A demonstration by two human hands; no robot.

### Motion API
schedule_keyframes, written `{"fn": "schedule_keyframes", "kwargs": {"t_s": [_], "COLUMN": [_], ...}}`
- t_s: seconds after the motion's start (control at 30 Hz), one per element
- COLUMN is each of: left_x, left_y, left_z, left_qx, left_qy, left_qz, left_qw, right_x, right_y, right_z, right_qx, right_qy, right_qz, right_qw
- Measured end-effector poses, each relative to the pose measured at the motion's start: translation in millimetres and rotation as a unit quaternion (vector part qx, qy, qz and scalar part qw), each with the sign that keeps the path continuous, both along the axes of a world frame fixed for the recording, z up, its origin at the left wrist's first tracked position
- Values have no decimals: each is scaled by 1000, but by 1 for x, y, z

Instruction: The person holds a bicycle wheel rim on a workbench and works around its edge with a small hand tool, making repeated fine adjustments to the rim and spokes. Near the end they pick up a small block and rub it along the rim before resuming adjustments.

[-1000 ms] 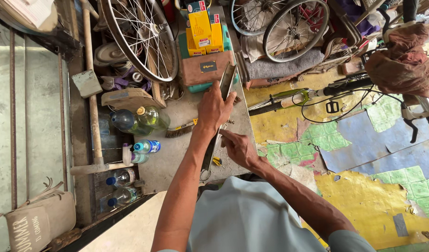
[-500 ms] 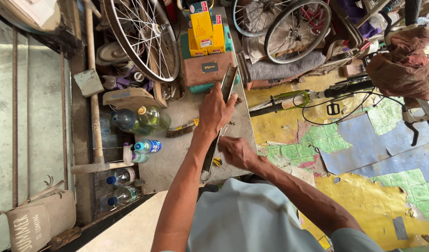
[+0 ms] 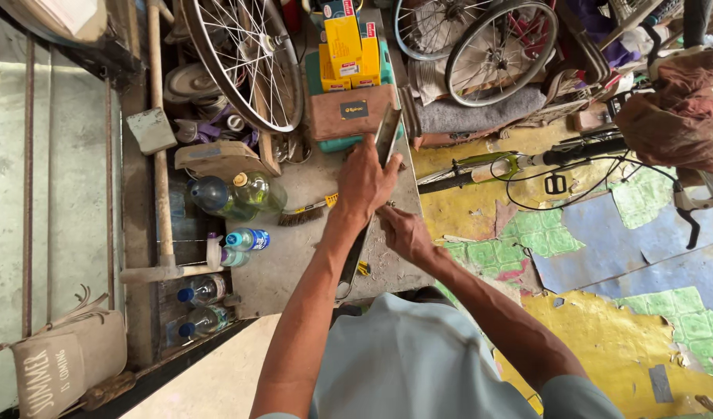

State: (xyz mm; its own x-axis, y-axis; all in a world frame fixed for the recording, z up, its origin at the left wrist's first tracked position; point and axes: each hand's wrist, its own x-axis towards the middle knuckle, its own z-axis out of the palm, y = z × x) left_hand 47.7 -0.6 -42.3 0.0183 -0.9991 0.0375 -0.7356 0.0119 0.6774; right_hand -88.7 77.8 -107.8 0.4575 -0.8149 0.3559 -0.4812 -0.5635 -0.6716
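Note:
A long flat metal bar (image 3: 388,132) lies lengthwise on the dusty grey workbench (image 3: 294,256). It runs from a brown case down toward the bench's near edge. My left hand (image 3: 366,181) presses over the bar's upper part with the fingers wrapped on it. My right hand (image 3: 404,233) sits just below and to the right, its fingers curled against the bar's middle. The lower end of the bar (image 3: 349,275) shows under my left forearm. A small yellow piece (image 3: 363,268) lies beside it.
A wire brush (image 3: 304,210) and several bottles (image 3: 240,194) lie left of my hands. Yellow boxes (image 3: 346,43) sit on a brown case (image 3: 353,112). Spoked wheels (image 3: 244,62) stand behind. A bicycle handlebar (image 3: 574,153) reaches in from the right over a patched floor (image 3: 605,256).
My hands stay on the bar in almost the same place; only the view has shifted slightly.

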Motion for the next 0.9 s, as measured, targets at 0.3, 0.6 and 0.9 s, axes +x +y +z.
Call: {"fn": "schedule_keyframes", "kwargs": {"t_s": [0.3, 0.6, 0.9], "left_x": [-5, 0, 3], "left_y": [-3, -5, -9], "left_z": [-12, -1, -7], "left_qx": [-77, -50, -18], "left_qy": [7, 10, 0], "left_qz": [-29, -17, -13], "left_qw": [997, 999, 1000], "right_x": [1, 1, 6], "right_y": [22, 15, 8], "right_z": [11, 9, 8], "right_qx": [36, 57, 60], "right_qy": [-58, -36, -19], "right_qz": [28, -24, -35], "right_qw": [997, 997, 997]}}
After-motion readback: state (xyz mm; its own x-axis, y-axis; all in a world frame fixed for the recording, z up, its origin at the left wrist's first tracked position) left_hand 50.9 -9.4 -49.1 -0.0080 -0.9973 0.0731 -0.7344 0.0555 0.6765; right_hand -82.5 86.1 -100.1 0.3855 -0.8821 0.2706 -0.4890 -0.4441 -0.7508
